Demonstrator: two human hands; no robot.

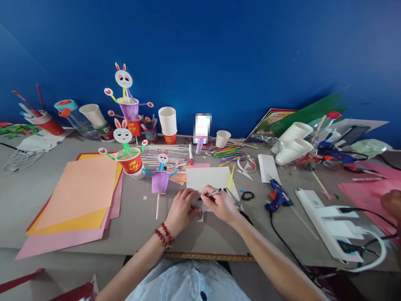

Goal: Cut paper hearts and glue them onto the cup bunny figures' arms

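Observation:
In the head view, my right hand [221, 205] is closed around a pen [214, 193], its tip down at a small white paper cutout [196, 202] with dark marks. My left hand [182, 207] pinches and steadies that cutout on the table; the fingers partly cover it. Just beyond both hands lies a sheet of white paper [206, 177]. Scissors [233, 198] lie partly hidden by my right hand. To the left of my left hand stands a purple paper-cup rabbit [161, 182] on a stick.
Two larger cup rabbits, one with a red cup [130, 163], stand at back left. Coloured paper sheets [78, 190] cover the left. A blue glue gun [278, 196] and a white power strip [328, 225] with cables occupy the right. Another person's hand [391, 205] shows at the right edge.

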